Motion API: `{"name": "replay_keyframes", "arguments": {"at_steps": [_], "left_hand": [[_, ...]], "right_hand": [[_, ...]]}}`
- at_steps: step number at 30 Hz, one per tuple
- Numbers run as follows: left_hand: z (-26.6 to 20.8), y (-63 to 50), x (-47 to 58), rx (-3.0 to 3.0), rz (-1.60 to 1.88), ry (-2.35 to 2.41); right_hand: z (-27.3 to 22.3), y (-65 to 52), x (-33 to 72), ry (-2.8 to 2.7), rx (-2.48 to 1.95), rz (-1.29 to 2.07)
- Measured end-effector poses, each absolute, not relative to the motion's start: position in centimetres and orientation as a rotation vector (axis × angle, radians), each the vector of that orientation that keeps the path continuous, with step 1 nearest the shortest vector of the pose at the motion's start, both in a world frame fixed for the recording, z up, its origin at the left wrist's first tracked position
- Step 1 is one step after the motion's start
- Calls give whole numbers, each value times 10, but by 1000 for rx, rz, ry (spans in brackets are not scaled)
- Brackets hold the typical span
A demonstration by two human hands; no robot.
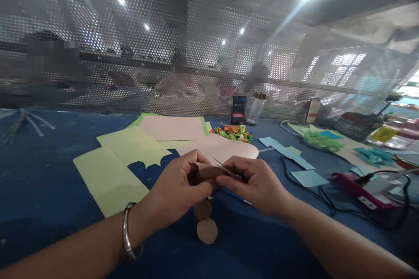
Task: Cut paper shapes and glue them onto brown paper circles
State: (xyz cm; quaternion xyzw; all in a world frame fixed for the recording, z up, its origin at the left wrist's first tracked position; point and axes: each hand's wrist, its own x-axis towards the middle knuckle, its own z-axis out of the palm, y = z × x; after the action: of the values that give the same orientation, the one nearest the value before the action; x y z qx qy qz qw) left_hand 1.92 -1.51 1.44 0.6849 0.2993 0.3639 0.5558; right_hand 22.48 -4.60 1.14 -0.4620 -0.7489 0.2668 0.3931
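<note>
My left hand (178,187) pinches a folded piece of pinkish paper (206,173) between thumb and fingers. Close against it, my right hand (258,183) is closed around scissors (225,169), whose thin pointed blades reach toward the paper; their handles are mostly hidden by the fingers. Below the hands, a round paper cutout (207,231) lies on the blue table, and a second paper circle (203,209) touches it in the shadow. A blue pen (237,196) lies partly behind my right hand. Beyond my hands rests a large pale pink sheet (222,146).
Yellow-green sheets (109,178) spread at left, one with scalloped cutouts. A pile of orange and green paper scraps (233,133) sits behind. Blue paper pieces (309,178), black cables (327,207) and a magenta power strip (363,192) are at right. A perforated metal screen (203,52) closes the back.
</note>
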Motion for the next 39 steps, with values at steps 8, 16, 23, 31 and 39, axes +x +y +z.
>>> {"name": "replay_keyframes", "arguments": {"at_steps": [8, 16, 23, 31, 39], "left_hand": [[13, -17, 25, 1492, 976, 581], [13, -16, 22, 1445, 951, 604], [13, -15, 21, 1497, 916, 625], [18, -16, 18, 1593, 875, 652], [15, -13, 18, 1572, 859, 596]], "right_hand": [[17, -52, 220, -1803, -1106, 644], [15, -45, 227, -1762, -1070, 732], [13, -45, 229, -1786, -1136, 741], [17, -48, 231, -1909, -1198, 647], [15, -47, 231, -1927, -1197, 643]]}}
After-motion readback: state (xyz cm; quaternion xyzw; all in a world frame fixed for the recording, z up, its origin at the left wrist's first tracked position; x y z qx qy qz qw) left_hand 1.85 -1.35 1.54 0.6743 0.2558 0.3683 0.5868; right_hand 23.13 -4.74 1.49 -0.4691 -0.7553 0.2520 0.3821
